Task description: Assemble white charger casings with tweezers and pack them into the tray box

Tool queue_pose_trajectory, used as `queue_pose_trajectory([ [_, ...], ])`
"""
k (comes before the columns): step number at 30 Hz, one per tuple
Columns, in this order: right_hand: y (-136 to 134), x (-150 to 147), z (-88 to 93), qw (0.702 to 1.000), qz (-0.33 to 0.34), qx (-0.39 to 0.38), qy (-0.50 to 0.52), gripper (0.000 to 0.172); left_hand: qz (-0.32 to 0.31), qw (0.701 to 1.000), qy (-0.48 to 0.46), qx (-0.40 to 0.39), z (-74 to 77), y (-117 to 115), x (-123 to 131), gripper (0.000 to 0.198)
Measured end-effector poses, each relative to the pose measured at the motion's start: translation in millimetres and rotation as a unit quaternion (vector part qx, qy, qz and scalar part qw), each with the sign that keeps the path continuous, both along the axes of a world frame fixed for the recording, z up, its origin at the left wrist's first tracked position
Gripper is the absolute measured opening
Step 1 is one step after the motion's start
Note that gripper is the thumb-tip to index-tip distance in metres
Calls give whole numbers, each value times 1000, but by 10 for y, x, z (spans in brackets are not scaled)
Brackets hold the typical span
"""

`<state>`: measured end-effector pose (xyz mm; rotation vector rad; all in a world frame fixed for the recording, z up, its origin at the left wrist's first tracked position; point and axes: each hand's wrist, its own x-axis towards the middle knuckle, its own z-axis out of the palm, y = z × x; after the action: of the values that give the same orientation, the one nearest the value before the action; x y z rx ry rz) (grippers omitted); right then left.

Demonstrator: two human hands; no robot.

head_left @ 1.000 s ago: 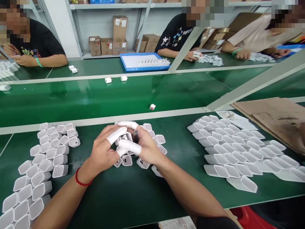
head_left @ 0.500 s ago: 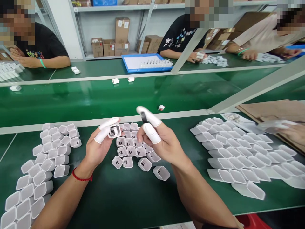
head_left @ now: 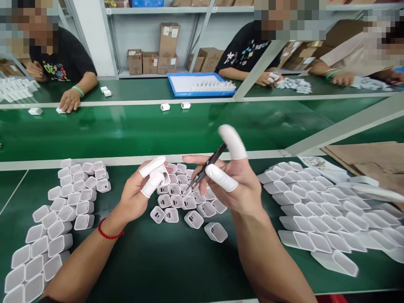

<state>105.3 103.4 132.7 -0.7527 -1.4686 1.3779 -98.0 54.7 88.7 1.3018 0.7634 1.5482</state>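
My left hand (head_left: 134, 191), with white finger cots on thumb and finger, grips a small white plastic housing (head_left: 165, 177) whose open end is turned partly away. Black tweezers (head_left: 212, 160) lie across the fingers of my right hand (head_left: 244, 185), tips down and left. The thumb, in a white cot, rests by them, while another cotted finger is raised and a little blurred. Under and behind both hands stands a group of white housings (head_left: 177, 201) with dark slots inside. A single housing (head_left: 216, 232) lies tilted nearest me.
Rows of open white housings (head_left: 57, 228) stand at left, and more (head_left: 315, 214) at right. Beyond a pale rail runs a green belt (head_left: 132, 130) with a few white pieces (head_left: 165, 107). Across it sit several co-workers and a blue-edged tray (head_left: 202, 84). A slanted post (head_left: 341, 126) crosses at right.
The tweezers have swung to point down-left as my right hand opened upward. My left hand has turned the housing. A co-worker at left has reached to a white piece. The view has shifted slightly.
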Motion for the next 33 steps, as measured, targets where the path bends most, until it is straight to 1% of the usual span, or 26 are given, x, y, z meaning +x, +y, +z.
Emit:
queue_pose_trajectory([
  [2,-69,21,18,1000,11,20,-4,67,-3,999,30,26,12,-8,-6,34],
  [6,-200,34,47,997,-3,70,-19,49,11,995,79,66,45,-26,-12,34],
  [8,-238,15,41,997,-2,78,-10,51,23,993,93,66,57,-38,-1,33],
  [10,-253,-17,23,997,-19,73,9,52,38,992,99,62,57,-50,13,32],
  [11,-253,-34,11,997,-30,70,16,48,47,992,101,63,53,-55,20,31],
  [13,-244,-67,-13,997,-43,66,27,30,62,990,105,71,38,-61,26,32],
  [15,-235,-94,-31,996,-41,56,49,14,70,988,110,79,25,-64,24,33],
  [16,-232,-104,-37,996,-31,49,63,10,72,988,113,82,21,-64,22,34],
  [19,-223,-112,-47,996,-12,36,86,10,72,987,116,90,20,-62,19,35],
  [22,-212,-93,-60,993,-7,67,96,9,77,984,124,107,28,-55,23,35],
  [26,-209,-82,-89,989,3,83,125,17,82,982,132,109,45,-46,18,34],
  [31,-217,-111,-106,988,26,100,117,24,83,984,125,100,61,-55,11,35],
  [33,-223,-115,-112,988,24,109,110,26,83,984,126,96,63,-62,16,34],
])
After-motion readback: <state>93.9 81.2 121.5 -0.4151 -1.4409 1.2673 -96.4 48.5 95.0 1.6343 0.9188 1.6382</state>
